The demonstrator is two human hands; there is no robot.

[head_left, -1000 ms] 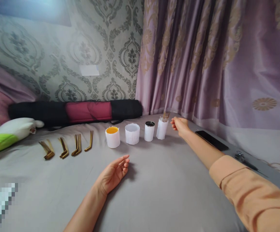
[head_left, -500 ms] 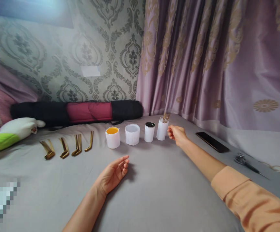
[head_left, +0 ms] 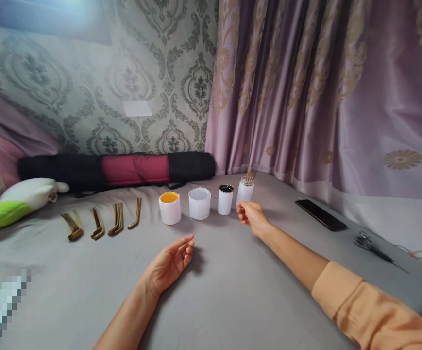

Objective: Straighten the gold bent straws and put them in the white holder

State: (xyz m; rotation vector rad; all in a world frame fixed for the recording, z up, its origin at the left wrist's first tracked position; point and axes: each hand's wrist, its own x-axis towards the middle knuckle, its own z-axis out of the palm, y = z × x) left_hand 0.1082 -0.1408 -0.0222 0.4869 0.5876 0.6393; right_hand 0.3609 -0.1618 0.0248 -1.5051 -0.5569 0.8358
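White containers (head_left: 199, 205), 4 abreast, stand on grey sheeting (head_left: 228, 296) by purple curtains (head_left: 269, 87), left hand (head_left: 170, 265) loosely uncurled, right hand (head_left: 252, 217) curled closed.

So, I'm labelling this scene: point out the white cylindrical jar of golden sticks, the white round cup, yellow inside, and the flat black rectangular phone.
White cylindrical jar (head_left: 245, 191), head view, side wall.
White yellow-lined cup (head_left: 170, 212), head view, front wall.
Flat black phone (head_left: 320, 215), head view, upper face.

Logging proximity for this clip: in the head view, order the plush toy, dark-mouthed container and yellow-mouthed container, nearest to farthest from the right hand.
From the right hand:
1. Dark-mouthed container, just left
2. Yellow-mouthed container, row's left end
3. Plush toy, far left
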